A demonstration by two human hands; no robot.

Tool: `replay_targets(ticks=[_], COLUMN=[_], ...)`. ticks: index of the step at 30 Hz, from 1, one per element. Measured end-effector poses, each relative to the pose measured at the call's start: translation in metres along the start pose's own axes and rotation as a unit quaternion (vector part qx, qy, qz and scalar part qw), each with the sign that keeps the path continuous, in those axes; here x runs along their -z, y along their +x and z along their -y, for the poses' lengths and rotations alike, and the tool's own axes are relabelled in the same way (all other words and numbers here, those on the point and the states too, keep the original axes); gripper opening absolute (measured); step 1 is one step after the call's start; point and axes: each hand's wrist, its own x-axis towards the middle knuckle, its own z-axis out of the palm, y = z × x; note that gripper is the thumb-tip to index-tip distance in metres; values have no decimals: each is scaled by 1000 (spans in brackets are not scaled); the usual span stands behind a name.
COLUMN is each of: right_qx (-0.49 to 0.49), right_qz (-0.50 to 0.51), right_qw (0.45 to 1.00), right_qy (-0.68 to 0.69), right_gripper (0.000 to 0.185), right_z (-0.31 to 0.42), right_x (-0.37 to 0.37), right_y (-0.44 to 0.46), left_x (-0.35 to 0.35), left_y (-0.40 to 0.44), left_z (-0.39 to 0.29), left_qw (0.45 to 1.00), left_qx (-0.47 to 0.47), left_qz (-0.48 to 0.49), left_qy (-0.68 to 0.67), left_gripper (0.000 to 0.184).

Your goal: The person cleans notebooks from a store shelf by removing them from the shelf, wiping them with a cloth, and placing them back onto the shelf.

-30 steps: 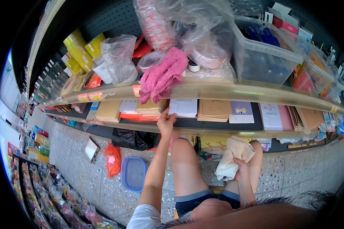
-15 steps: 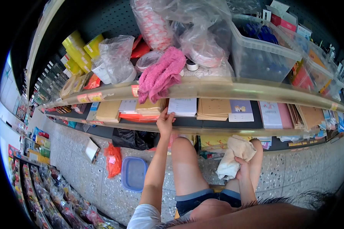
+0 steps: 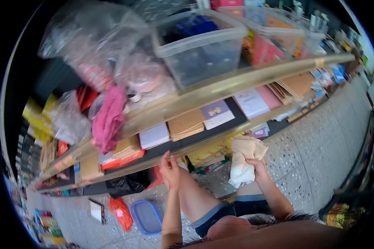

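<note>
My left hand [image 3: 169, 169] is off the books, just in front of the lower shelf's edge, its fingers partly curled with nothing visible between them. My right hand [image 3: 258, 167] grips a cream and white cloth [image 3: 244, 159] above my knee. White booklets [image 3: 154, 135], a stack of brown booklets [image 3: 186, 125] and a purple and white booklet [image 3: 217, 114] lie on the lower shelf. Over the upper shelf's edge hangs a pink cloth [image 3: 109, 120].
Clear plastic bins [image 3: 203, 54] and plastic-wrapped goods [image 3: 89, 62] stand on the upper shelf [image 3: 237, 83]. A blue basin [image 3: 146, 218], an orange bag [image 3: 120, 213] and a black bag [image 3: 129, 184] are low down at the left.
The view has swung to the right and tilted. My left hand has come away from the white booklets. My right hand still holds the cloth, now lifted a little.
</note>
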Motion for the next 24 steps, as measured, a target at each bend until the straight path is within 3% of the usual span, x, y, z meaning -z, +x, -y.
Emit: replay_targets(ticks=[8,12,15,19,24], right_qx=[-114,-68,-36,-82,-61], right_qz=[64,61,68,84,83], right_qw=[976,989,991,983,984], right_qy=[175,120,111,137,142], right_gripper=[59,60,61,61,63], right_z=[14,13,14,18,26], right_x=[55,54,56,69,75], right_y=[-10,-10,-8,-7,-13], left_x=[-104,-190,-254,-327,-377], left_y=[-27,-1,23,55,84], left_z=[-63,-72,-83,-83,-51], left_qw=[981,965,932,893,898], left_qx=[-53,-103,22,199,224], left_qz=[187,240,361,403,364], left_qy=[11,-23,-39,-19,103], left_gripper=[16,18,26,35,44])
